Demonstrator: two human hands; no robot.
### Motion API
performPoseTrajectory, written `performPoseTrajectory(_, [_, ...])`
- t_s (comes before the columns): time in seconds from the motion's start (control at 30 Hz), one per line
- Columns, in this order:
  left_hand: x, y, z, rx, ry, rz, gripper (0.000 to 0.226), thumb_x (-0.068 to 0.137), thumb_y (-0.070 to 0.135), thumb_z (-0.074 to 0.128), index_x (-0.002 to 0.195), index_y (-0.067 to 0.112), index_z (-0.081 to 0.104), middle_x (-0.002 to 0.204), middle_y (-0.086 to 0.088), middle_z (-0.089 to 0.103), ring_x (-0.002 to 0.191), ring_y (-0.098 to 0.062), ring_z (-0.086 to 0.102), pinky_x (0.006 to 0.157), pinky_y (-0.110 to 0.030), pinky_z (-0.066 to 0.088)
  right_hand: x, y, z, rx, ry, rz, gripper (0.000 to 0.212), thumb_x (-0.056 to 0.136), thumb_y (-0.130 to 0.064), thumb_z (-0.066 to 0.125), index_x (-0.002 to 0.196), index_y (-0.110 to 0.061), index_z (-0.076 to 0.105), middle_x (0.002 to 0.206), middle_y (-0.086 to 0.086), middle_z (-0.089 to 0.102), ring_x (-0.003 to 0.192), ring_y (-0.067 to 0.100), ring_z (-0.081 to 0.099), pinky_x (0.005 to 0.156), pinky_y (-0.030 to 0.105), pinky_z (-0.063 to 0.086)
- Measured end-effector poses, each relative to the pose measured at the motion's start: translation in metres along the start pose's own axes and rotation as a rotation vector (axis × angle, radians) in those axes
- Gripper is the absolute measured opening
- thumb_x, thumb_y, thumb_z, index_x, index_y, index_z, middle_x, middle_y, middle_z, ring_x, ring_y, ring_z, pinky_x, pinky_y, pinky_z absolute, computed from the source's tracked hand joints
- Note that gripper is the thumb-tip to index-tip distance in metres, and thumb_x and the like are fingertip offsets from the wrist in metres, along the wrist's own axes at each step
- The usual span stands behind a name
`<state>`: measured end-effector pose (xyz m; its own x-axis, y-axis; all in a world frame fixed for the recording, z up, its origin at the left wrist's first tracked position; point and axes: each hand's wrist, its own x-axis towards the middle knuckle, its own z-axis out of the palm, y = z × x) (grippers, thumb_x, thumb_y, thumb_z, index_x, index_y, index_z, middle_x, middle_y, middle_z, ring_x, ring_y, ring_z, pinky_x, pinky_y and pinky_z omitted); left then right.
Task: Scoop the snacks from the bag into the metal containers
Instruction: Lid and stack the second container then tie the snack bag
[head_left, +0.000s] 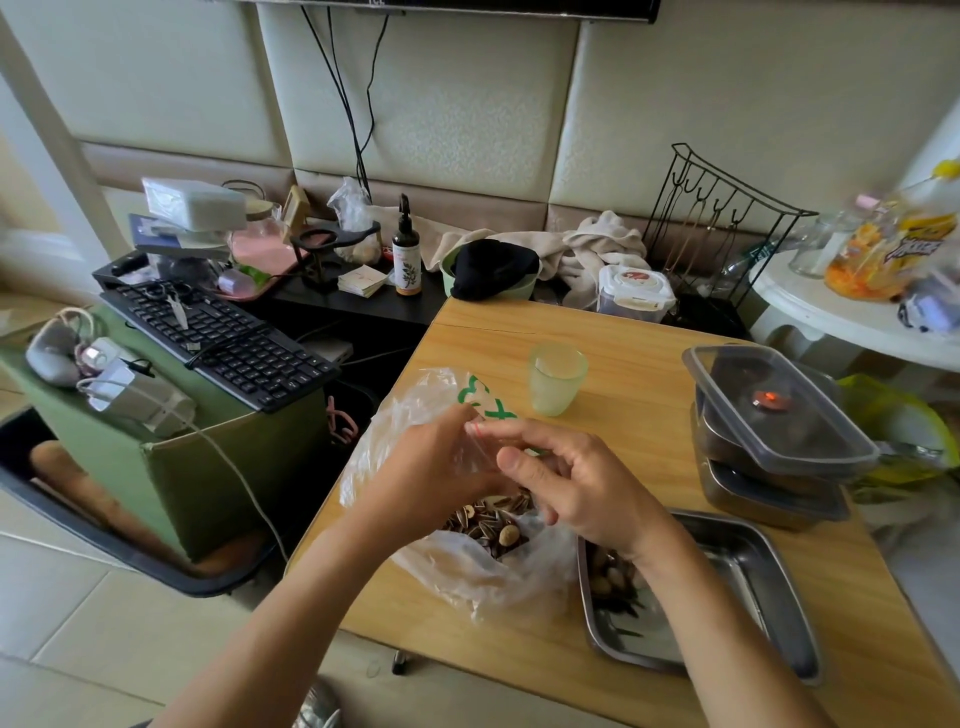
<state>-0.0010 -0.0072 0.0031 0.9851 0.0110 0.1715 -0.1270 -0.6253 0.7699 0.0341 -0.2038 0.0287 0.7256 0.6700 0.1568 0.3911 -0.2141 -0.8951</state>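
Observation:
A clear plastic bag (415, 410) with green print lies on the wooden table (639, 364), holding striped sunflower seeds and nuts (493, 522). My left hand (441, 462) grips the bag's upper plastic. My right hand (576, 483) pinches the bag's mouth next to it, fingers curled. An open metal tray (763, 582) sits at the right under my right wrist, with some nuts and seeds in its left end. Two more metal containers with clear lids (779, 415) are stacked behind it.
A pale green cup (557, 379) stands on the table beyond the bag. A lidded plastic box (635, 293), a green bowl with black cloth (491, 270) and a wire rack (722, 228) line the far edge. A keyboard (218, 338) lies to the left.

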Motion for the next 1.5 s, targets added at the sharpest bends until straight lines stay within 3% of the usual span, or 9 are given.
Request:
performPoseTrajectory(0.13, [0.000, 0.002, -0.004, 0.116, 0.028, -0.059, 0.040, 0.077, 0.039, 0.088, 0.101, 0.022, 0.062, 0.078, 0.010, 0.064, 0.068, -0.005, 0.058, 0.058, -0.016, 0.045, -0.002, 0.009, -0.011, -0.237, 0.128, 0.034, 0.019, 0.099, -0.044, 0.062, 0.113, -0.035, 0.071, 0.106, -0.020, 0.064, 0.087, 0.008, 0.067, 0.080, 0.037, 0.058])
performPoseTrajectory(0.27, [-0.004, 0.004, -0.006, 0.190, 0.012, -0.074, 0.042, 0.079, 0.044, 0.086, 0.106, 0.022, 0.061, 0.082, 0.007, 0.064, 0.076, -0.011, 0.062, 0.067, -0.028, 0.052, -0.021, 0.014, -0.009, -0.606, -0.057, 0.307, 0.064, 0.088, -0.072, 0.060, 0.141, -0.039, 0.045, 0.142, -0.020, 0.041, 0.133, 0.006, 0.041, 0.113, 0.040, 0.041])
performPoseTrajectory(0.43, [-0.011, 0.006, -0.006, 0.239, -0.027, -0.090, 0.044, 0.082, 0.043, 0.084, 0.109, 0.020, 0.058, 0.088, 0.006, 0.064, 0.081, -0.015, 0.062, 0.073, -0.038, 0.057, -0.050, 0.015, -0.011, -0.769, -0.112, 0.433, 0.072, 0.094, -0.058, 0.064, 0.151, -0.033, 0.029, 0.153, -0.010, 0.034, 0.145, 0.016, 0.032, 0.124, 0.040, 0.022])
performPoseTrajectory(0.7, [-0.021, 0.014, -0.004, 0.228, 0.023, -0.108, 0.034, 0.085, 0.038, 0.082, 0.105, 0.024, 0.059, 0.085, 0.007, 0.064, 0.078, -0.014, 0.062, 0.071, -0.038, 0.056, -0.077, 0.016, -0.039, -0.815, -0.113, 0.614, 0.066, 0.097, -0.051, 0.062, 0.151, -0.030, 0.029, 0.157, -0.004, 0.037, 0.145, 0.024, 0.037, 0.121, 0.041, 0.028])
performPoseTrajectory(0.87, [-0.019, 0.014, -0.008, 0.222, 0.115, -0.078, 0.021, 0.089, 0.031, 0.077, 0.099, 0.021, 0.061, 0.081, 0.012, 0.062, 0.074, -0.008, 0.060, 0.060, -0.025, 0.046, -0.062, 0.033, -0.038, -0.840, 0.116, 0.641, 0.048, 0.104, -0.045, 0.052, 0.145, -0.020, 0.049, 0.145, 0.000, 0.048, 0.130, 0.021, 0.052, 0.107, 0.040, 0.047])
performPoseTrajectory(1.07, [-0.019, 0.002, -0.017, 0.224, 0.240, -0.060, 0.013, 0.094, 0.026, 0.072, 0.098, 0.017, 0.064, 0.076, 0.008, 0.065, 0.073, -0.013, 0.064, 0.069, -0.045, 0.057, -0.032, 0.047, -0.031, -0.927, 0.073, 0.700, 0.018, 0.100, -0.035, 0.062, 0.109, -0.020, 0.066, 0.114, 0.001, 0.056, 0.104, 0.023, 0.058, 0.094, 0.043, 0.054])
performPoseTrajectory(1.3, [-0.018, -0.008, -0.024, 0.230, 0.283, -0.087, 0.017, 0.091, 0.028, 0.075, 0.097, 0.017, 0.064, 0.076, 0.007, 0.066, 0.070, -0.008, 0.062, 0.064, -0.036, 0.056, -0.019, 0.025, -0.045, -0.684, 0.164, 0.548, 0.006, 0.097, -0.029, 0.068, 0.095, -0.027, 0.064, 0.091, -0.006, 0.065, 0.076, 0.011, 0.061, 0.059, 0.024, 0.046])
performPoseTrajectory(1.4, [-0.019, -0.006, -0.029, 0.224, 0.272, -0.078, 0.018, 0.091, 0.029, 0.076, 0.098, 0.019, 0.064, 0.076, 0.009, 0.065, 0.071, -0.005, 0.062, 0.062, -0.028, 0.052, -0.020, 0.012, -0.051, -0.535, 0.219, 0.472, 0.010, 0.094, -0.030, 0.074, 0.098, -0.032, 0.065, 0.086, -0.009, 0.072, 0.077, 0.007, 0.066, 0.059, 0.022, 0.044])
performPoseTrajectory(1.5, [-0.026, 0.005, -0.031, 0.210, 0.068, -0.050, 0.017, 0.091, 0.031, 0.076, 0.101, 0.024, 0.064, 0.082, 0.011, 0.066, 0.074, 0.000, 0.062, 0.060, -0.015, 0.047, -0.024, 0.001, -0.053, -0.286, 0.230, 0.422, 0.015, 0.094, -0.026, 0.075, 0.105, -0.031, 0.066, 0.082, -0.008, 0.078, 0.077, 0.012, 0.074, 0.068, 0.029, 0.056])
